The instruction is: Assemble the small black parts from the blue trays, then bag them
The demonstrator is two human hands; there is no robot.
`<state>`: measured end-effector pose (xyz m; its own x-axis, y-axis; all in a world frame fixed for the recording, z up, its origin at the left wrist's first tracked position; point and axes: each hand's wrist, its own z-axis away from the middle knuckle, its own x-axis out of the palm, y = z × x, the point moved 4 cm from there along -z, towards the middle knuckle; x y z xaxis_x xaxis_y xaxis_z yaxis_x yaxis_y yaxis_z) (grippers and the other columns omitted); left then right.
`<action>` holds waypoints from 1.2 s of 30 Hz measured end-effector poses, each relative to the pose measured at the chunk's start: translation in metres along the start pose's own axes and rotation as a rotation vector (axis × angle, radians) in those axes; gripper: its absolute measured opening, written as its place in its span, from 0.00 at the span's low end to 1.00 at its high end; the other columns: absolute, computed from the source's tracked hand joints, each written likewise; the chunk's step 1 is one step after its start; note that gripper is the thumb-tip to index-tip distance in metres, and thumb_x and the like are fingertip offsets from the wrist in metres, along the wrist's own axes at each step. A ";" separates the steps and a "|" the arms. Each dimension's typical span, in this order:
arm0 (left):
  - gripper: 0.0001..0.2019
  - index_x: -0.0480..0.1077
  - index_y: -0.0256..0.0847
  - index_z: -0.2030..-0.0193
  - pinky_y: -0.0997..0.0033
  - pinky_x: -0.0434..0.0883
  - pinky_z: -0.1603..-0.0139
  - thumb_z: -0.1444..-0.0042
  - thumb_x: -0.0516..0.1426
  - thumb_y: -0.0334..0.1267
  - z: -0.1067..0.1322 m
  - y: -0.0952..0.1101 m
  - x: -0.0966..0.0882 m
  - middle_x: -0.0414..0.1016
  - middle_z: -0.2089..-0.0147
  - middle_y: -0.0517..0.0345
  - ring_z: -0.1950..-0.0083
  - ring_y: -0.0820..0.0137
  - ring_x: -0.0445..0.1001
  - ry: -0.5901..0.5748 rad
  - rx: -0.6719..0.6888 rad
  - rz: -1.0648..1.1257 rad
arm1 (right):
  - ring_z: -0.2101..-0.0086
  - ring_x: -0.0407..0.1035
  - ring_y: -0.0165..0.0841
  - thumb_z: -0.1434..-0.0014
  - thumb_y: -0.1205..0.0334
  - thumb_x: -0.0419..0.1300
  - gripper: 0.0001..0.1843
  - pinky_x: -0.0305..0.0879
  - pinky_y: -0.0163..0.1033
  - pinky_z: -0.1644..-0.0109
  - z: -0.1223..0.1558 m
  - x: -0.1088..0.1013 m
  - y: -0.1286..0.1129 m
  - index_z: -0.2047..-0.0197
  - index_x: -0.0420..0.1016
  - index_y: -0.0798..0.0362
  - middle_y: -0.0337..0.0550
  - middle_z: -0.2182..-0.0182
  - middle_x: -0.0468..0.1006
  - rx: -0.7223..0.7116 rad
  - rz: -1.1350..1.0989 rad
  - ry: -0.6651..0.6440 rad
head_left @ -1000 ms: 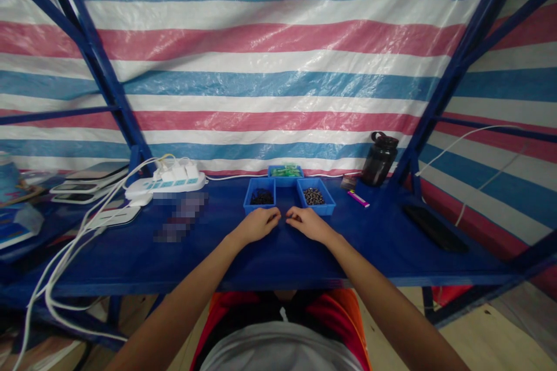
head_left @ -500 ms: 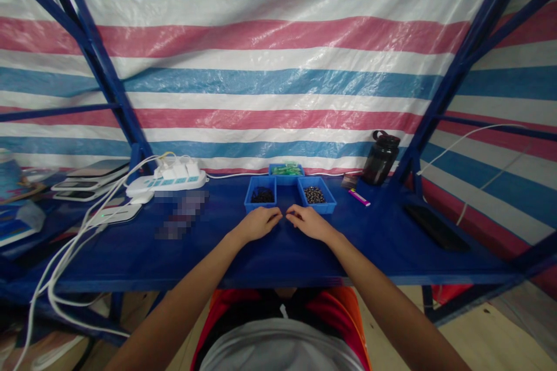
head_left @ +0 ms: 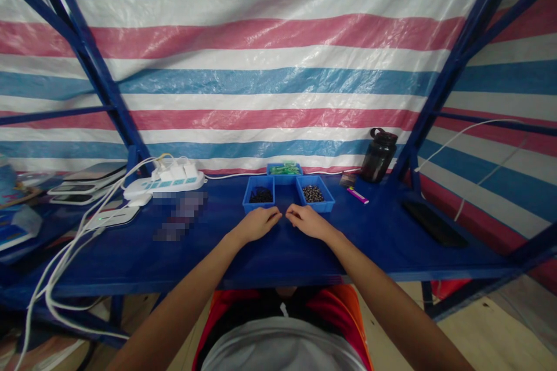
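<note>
My left hand (head_left: 260,224) is over the blue table, just in front of a blue bin (head_left: 246,207) of thin black pieces. Its thumb and fingers are drawn together, and whatever may be between them is too small to make out. Facing it across a narrow gap, my right hand (head_left: 308,221) is closed in a similar pinch, with any contents hidden. Close behind that hand stands a second blue bin (head_left: 328,206) of small dark and silvery pieces (head_left: 312,193). Behind both, a third blue bin (head_left: 282,179) holds green and clear pieces (head_left: 284,168).
To the left are a white power strip (head_left: 165,182) with chargers, white cables (head_left: 65,255) and stacked devices (head_left: 87,185). A dark bottle (head_left: 379,155), a purple lighter (head_left: 357,195) and a black flat object (head_left: 433,223) lie to the right. Blue frame posts (head_left: 102,78) flank the table (head_left: 282,261).
The view has shifted slightly, so the bins and bottle appear a little further left. My hands keep nearly the same pose, fingertips facing each other.
</note>
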<state>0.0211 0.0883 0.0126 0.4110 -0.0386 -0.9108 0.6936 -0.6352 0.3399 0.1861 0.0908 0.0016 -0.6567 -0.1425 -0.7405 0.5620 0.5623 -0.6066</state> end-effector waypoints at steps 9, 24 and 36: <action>0.17 0.69 0.41 0.63 0.74 0.61 0.66 0.34 0.44 0.45 -0.001 -0.001 0.002 0.73 0.69 0.58 0.67 0.69 0.72 0.003 0.012 -0.041 | 0.75 0.68 0.28 0.38 0.57 0.53 0.10 0.58 0.31 0.70 0.002 -0.002 -0.007 0.65 0.71 0.53 0.36 0.77 0.74 -0.009 0.001 -0.027; 0.09 0.68 0.41 0.55 0.75 0.63 0.66 0.38 0.53 0.41 -0.002 0.009 0.005 0.73 0.66 0.60 0.68 0.72 0.70 0.038 0.081 0.144 | 0.74 0.66 0.27 0.37 0.68 0.48 0.13 0.58 0.31 0.66 0.000 -0.001 -0.009 0.71 0.69 0.54 0.36 0.77 0.72 -0.023 0.064 -0.053; 0.08 0.71 0.40 0.56 0.72 0.65 0.55 0.38 0.51 0.34 -0.003 0.007 -0.001 0.71 0.59 0.55 0.58 0.69 0.70 0.137 0.201 0.161 | 0.74 0.67 0.27 0.34 0.62 0.47 0.16 0.59 0.32 0.66 0.002 -0.002 -0.013 0.71 0.69 0.54 0.36 0.78 0.72 -0.046 -0.024 -0.078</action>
<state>0.0273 0.0859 0.0161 0.5920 -0.0552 -0.8041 0.4875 -0.7700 0.4117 0.1812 0.0823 0.0101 -0.6276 -0.2179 -0.7475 0.5218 0.5948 -0.6115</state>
